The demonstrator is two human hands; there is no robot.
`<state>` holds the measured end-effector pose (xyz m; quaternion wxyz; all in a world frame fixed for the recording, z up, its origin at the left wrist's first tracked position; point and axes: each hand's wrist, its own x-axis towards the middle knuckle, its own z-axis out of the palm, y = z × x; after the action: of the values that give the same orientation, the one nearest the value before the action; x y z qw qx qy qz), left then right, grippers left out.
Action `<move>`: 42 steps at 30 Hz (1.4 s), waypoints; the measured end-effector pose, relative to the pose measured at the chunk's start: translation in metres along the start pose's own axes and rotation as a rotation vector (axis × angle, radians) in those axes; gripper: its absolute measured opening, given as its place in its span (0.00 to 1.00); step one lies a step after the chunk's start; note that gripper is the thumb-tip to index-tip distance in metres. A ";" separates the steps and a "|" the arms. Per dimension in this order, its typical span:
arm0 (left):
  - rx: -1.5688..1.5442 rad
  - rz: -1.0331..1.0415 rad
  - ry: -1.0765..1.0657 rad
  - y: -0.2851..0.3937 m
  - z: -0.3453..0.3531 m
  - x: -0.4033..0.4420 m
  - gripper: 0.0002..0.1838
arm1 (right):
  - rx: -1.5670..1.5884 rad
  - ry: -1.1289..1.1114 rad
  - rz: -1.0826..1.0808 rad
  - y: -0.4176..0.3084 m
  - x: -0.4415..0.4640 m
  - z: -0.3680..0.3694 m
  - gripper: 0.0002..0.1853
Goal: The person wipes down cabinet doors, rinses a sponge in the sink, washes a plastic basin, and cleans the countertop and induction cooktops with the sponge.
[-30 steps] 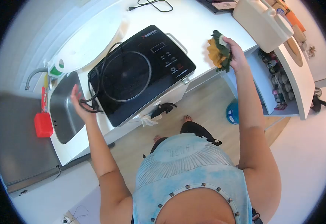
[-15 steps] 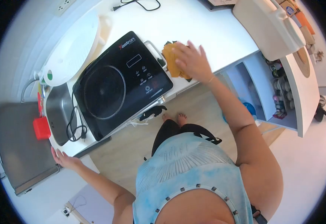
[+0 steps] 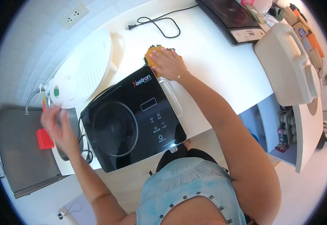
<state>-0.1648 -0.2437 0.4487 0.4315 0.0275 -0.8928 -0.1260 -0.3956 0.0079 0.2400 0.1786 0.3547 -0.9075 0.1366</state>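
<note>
My right hand [image 3: 168, 64] presses flat on a yellow and dark green cloth [image 3: 154, 56], its fingers spread over it. The cloth lies on the white counter [image 3: 212, 63], just behind the top corner of the black induction cooker [image 3: 133, 120]. My left hand [image 3: 58, 125] is raised over the sink area to the left of the cooker, fingers apart and slightly blurred, holding nothing. The cooker's dark cord [image 3: 86, 152] hangs in loops at its left edge, near my left wrist.
A white drying rack [image 3: 83, 69] leans at the back left. A second cooker [image 3: 232, 20] with its cord [image 3: 163, 22] lies at the back. A beige jug [image 3: 287, 63] stands at the right above an open drawer [image 3: 276, 131]. A red dustpan-like item [image 3: 44, 139] is at the left.
My right hand has moved with the cloth from beside the cooker's handle to the counter behind its corner. My left hand has risen toward the sink. The view has shifted.
</note>
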 end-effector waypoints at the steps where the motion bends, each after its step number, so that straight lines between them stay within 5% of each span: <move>1: -0.096 0.088 -0.148 0.020 0.028 0.029 0.09 | 0.002 -0.002 -0.005 0.006 0.008 0.001 0.27; 5: -0.215 0.342 -0.485 0.057 0.183 0.096 0.08 | -0.145 -0.042 0.067 0.050 -0.005 -0.021 0.27; 8: 0.093 0.159 -0.718 0.060 0.278 0.117 0.11 | -0.182 0.040 0.275 0.109 -0.052 -0.041 0.25; 11: 0.201 0.119 -0.691 0.048 0.348 0.109 0.15 | -0.207 0.064 0.358 0.138 -0.114 -0.084 0.24; 12: 0.094 0.271 -0.638 0.045 0.368 0.101 0.18 | -0.207 0.076 0.366 0.148 -0.130 -0.094 0.23; 15: -0.080 0.479 -0.667 0.078 0.387 0.082 0.19 | -0.047 -0.124 0.598 0.157 -0.157 -0.119 0.21; 19: 0.032 0.392 -0.769 0.092 0.414 0.067 0.09 | -0.115 -0.013 0.471 0.162 -0.164 -0.135 0.16; 24: 0.065 0.455 -0.690 0.132 0.401 0.069 0.12 | 0.158 0.125 0.420 0.182 -0.163 -0.199 0.20; 27: -0.367 0.367 -0.710 0.219 0.384 0.071 0.18 | 0.251 0.161 0.315 0.185 -0.193 -0.255 0.16; 29: -0.781 0.121 -1.033 0.290 0.389 0.077 0.20 | 1.134 -0.325 0.673 0.192 -0.239 -0.262 0.18; 31: -1.066 -0.100 -1.087 0.361 0.403 0.085 0.22 | 1.234 -0.590 1.108 0.198 -0.297 -0.268 0.23; 32: -1.075 -0.084 -1.097 0.386 0.412 0.089 0.22 | 1.233 -0.571 1.121 0.199 -0.334 -0.259 0.23; 34: -1.329 -0.293 -1.017 0.429 0.427 0.100 0.27 | 1.519 0.225 1.362 0.209 -0.397 -0.232 0.29; 35: -1.338 -0.278 -1.020 0.444 0.425 0.103 0.27 | 1.512 0.244 1.360 0.218 -0.411 -0.233 0.29; 37: -1.506 -0.479 -1.111 0.470 0.422 0.110 0.30 | 2.081 0.475 1.508 0.239 -0.433 -0.233 0.31; 38: -1.631 -0.508 -1.150 0.471 0.425 0.114 0.29 | 2.134 0.510 1.380 0.250 -0.439 -0.224 0.32; 42: -1.601 -0.490 -1.106 0.482 0.409 0.107 0.27 | 1.901 0.577 1.500 0.263 -0.425 -0.194 0.29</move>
<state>-0.5211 0.2875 0.4066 -0.1905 -0.1502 -0.5899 -0.7702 -0.2425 0.5200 0.2033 -0.0783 -0.3049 -0.3553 0.8802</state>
